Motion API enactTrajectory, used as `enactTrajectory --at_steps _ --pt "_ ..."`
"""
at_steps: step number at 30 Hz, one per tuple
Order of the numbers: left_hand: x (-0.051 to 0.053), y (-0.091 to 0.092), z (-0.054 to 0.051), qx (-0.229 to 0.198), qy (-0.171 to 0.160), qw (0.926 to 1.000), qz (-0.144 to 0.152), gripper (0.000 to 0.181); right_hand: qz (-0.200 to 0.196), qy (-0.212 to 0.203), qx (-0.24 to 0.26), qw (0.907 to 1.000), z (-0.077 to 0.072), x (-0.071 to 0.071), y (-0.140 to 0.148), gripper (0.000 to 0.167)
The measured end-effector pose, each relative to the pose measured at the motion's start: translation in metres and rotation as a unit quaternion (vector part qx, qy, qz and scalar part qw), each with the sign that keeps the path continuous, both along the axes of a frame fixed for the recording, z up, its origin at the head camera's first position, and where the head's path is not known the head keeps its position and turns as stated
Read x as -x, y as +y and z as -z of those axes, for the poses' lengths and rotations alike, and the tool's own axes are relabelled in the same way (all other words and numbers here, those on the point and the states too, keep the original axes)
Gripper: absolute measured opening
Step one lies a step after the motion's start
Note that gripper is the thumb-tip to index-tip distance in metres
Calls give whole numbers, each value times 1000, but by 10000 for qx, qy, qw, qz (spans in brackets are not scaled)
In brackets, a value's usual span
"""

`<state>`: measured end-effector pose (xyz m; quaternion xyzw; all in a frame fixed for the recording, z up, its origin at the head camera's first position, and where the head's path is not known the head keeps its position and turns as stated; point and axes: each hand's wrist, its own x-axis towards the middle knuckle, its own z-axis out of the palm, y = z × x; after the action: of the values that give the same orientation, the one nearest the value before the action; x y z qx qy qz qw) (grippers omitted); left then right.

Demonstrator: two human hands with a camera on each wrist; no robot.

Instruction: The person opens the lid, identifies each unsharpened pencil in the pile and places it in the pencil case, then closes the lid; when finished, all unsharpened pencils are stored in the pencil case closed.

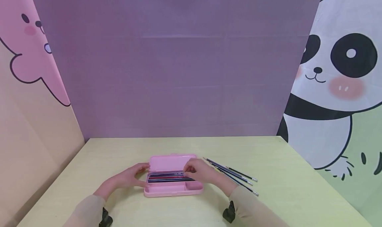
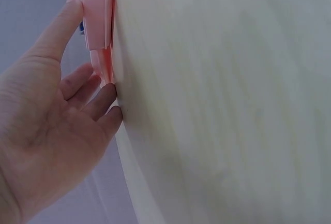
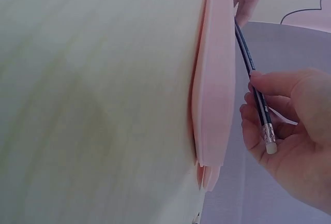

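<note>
A pink pencil case (image 1: 165,189) lies with its lid (image 1: 167,163) folded back, away from the person. Several dark pencils and a reddish one (image 1: 164,177) lie side by side in its long compartment. My right hand (image 1: 200,171) is over the right part of the case. Between thumb and fingers it pinches a dark pencil (image 3: 261,107) near its white eraser end, plain in the right wrist view. At the case's left end is my left hand (image 1: 129,178). Its extended thumb (image 2: 59,30) touches the case's end, and the relaxed fingers reach beside the lid.
Several dark pencils (image 1: 238,177) lie loosely fanned on the pale table (image 1: 119,208), right of the case, eraser ends toward the lower right. A small compartment (image 1: 193,185) is at the case's front right. A purple panel (image 1: 179,71) stands behind the table.
</note>
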<state>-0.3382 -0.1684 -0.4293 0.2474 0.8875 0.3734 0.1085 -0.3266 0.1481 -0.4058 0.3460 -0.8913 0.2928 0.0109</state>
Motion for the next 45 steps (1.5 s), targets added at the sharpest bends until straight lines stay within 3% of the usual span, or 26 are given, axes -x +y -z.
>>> enactTrajectory --at_steps 17,27,33,39,45 --pt "-1 1 -1 62 148 9999 -9 93 -99 -109 -204 9997 7 3 -4 7" --pt "-2 1 -1 58 84 9999 -42 91 61 359 -296 9989 6 8 5 5" --pt "-2 -1 -1 125 92 9999 73 93 243 376 -197 9988 0 7 13 7" --pt "-5 0 -2 177 157 9995 230 100 717 304 1 9970 -3 7 18 9" --pt "-7 2 -3 143 10 9998 150 107 1692 318 515 9837 6 16 22 24"
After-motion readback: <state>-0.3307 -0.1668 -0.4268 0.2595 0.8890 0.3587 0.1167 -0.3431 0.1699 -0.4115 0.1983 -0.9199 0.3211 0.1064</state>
